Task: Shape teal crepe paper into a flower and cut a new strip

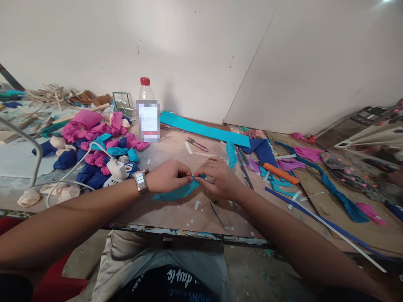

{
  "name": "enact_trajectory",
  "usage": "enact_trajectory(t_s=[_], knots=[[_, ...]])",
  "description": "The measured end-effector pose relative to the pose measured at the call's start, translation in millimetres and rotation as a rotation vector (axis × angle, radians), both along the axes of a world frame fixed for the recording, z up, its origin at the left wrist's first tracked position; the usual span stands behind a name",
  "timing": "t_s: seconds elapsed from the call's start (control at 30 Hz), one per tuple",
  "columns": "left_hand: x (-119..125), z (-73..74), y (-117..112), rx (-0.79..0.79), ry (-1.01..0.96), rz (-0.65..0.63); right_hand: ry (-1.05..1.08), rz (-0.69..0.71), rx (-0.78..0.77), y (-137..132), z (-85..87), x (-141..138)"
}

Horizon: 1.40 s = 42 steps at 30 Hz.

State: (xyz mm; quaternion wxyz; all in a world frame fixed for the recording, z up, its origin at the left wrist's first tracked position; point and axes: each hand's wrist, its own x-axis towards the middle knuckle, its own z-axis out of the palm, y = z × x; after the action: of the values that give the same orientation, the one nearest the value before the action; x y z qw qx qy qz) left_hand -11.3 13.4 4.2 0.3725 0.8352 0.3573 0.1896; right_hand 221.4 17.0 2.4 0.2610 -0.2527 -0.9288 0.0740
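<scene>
Both of my hands meet over the middle of the table, fingertips almost touching. My left hand (168, 177), with a metal watch (141, 183) on its wrist, pinches a strip of turquoise crepe paper (179, 193). The strip's loose end hangs down to the left beneath that hand. On the same piece my right hand (222, 178) closes thumb and fingers; the exact pinch point is partly hidden. Behind the hands lie small pink-handled thread snips (199, 144). A long flat turquoise strip (201, 128) stretches behind them, and a short crinkled turquoise piece (231, 155) is beyond my right hand.
Pink, blue and turquoise crumpled bundles (97, 130) crowd the left, beside a white plug (117, 168) and cable. A red-capped bottle (149, 113) stands near the wall. An orange-handled cutter (281, 173), dark scissors (244, 170), and a white stick (343, 235) lie to the right.
</scene>
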Motion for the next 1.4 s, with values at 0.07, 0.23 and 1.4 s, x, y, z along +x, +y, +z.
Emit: enact_trajectory(t_s=[0.07,0.23,1.4], knots=[[0.2,0.6,-1.6,0.033,0.004,0.014,0.007,-0.019,-0.014,0.3,-1.9,-0.1],[1.1,2.0,-4.3,0.118,0.026,0.027,-0.008,-0.034,-0.07,0.7,-4.3,-0.1],[4.8,-5.2,-7.5,0.329,0.218,0.046,-0.106,-0.01,-0.055,-1.3,-1.1,0.8]])
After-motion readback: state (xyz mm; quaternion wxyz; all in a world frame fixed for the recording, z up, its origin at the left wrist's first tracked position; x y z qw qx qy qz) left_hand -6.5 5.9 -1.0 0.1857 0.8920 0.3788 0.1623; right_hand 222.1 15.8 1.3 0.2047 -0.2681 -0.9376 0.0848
